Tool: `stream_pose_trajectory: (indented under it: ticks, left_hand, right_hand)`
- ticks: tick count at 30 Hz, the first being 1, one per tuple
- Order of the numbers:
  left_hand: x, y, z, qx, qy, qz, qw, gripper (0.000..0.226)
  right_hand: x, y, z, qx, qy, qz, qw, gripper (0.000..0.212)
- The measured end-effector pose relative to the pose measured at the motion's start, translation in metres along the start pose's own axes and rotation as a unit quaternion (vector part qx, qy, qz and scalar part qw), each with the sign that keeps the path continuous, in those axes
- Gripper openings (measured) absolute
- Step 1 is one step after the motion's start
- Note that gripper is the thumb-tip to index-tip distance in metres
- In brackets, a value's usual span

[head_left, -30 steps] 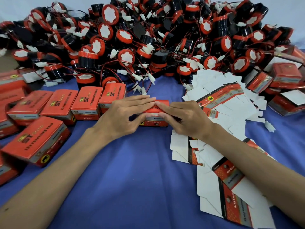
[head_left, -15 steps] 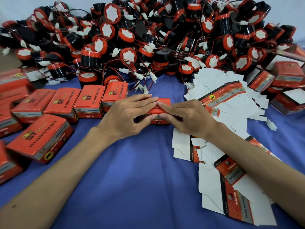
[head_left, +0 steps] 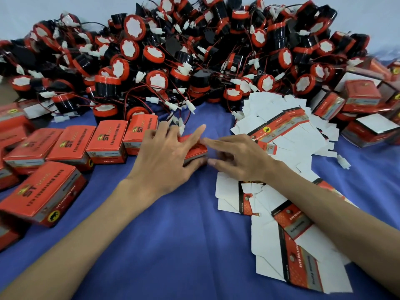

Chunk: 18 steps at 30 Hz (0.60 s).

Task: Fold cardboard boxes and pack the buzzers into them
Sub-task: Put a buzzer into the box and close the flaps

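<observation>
A small closed red cardboard box (head_left: 194,149) lies on the blue cloth in the middle, mostly covered by my left hand (head_left: 166,156). That hand grips it, fingers spread over the top and thumb against the front side. My right hand (head_left: 240,159) hovers just off the box's right end with relaxed, spread fingers, holding nothing. A big heap of black-and-red buzzers (head_left: 194,61) with red wires and white plugs fills the back. Flat unfolded box blanks (head_left: 292,131) lie to the right.
A row of packed red boxes (head_left: 71,144) stands left of my left hand, with a larger one (head_left: 43,191) nearer me. More boxes (head_left: 363,98) are stacked at the far right. Further blanks (head_left: 292,245) lie under my right forearm. Blue cloth (head_left: 162,234) covers the table.
My right hand has come off the red box and opened. My left hand now holds the box alone, a little further left toward the row.
</observation>
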<state>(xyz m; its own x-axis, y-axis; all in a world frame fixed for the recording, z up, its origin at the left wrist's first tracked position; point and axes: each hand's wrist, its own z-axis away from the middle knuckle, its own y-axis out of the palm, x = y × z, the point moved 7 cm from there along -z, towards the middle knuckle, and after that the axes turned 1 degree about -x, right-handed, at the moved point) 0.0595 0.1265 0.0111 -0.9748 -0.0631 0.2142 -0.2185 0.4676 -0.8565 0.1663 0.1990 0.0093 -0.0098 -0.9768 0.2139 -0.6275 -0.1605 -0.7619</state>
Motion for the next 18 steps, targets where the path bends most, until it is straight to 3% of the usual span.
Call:
stream_pose_trajectory:
  ticks: [3,6,8,10,12,14,16,18]
  left_hand:
    - [0.001,-0.005,0.004,-0.013,-0.036,-0.014,0.999,0.042]
    - [0.007,-0.003,0.006,0.056,-0.098,-0.112,0.987,0.041]
    - [0.006,0.003,0.008,0.107,-0.107,-0.170,0.974,0.049]
    - [-0.001,0.008,0.008,0.124,-0.087,-0.201,0.968,0.057]
    - [-0.009,0.005,0.005,0.116,-0.046,-0.211,0.970,0.055]
    - [-0.016,-0.006,0.002,0.052,0.002,-0.184,0.982,0.045]
    - [-0.028,-0.019,0.005,-0.063,0.061,-0.023,0.996,0.030]
    - [-0.035,-0.028,0.008,-0.105,0.055,0.175,0.977,0.028]
  right_hand:
    - [-0.016,-0.002,-0.005,0.040,0.104,-0.067,0.991,0.037]
    - [-0.031,0.009,-0.003,0.225,0.241,-0.122,0.936,0.055]
    - [-0.033,0.016,0.005,0.357,0.258,-0.075,0.894,0.054]
    - [-0.031,0.020,0.009,0.414,0.247,-0.030,0.876,0.040]
    - [-0.027,0.021,0.007,0.402,0.234,-0.022,0.885,0.032]
    - [-0.025,0.018,0.002,0.375,0.230,-0.027,0.898,0.032]
    - [-0.022,0.010,-0.004,0.346,0.224,-0.034,0.910,0.031]
    - [-0.020,0.002,-0.012,0.296,0.194,-0.027,0.935,0.034]
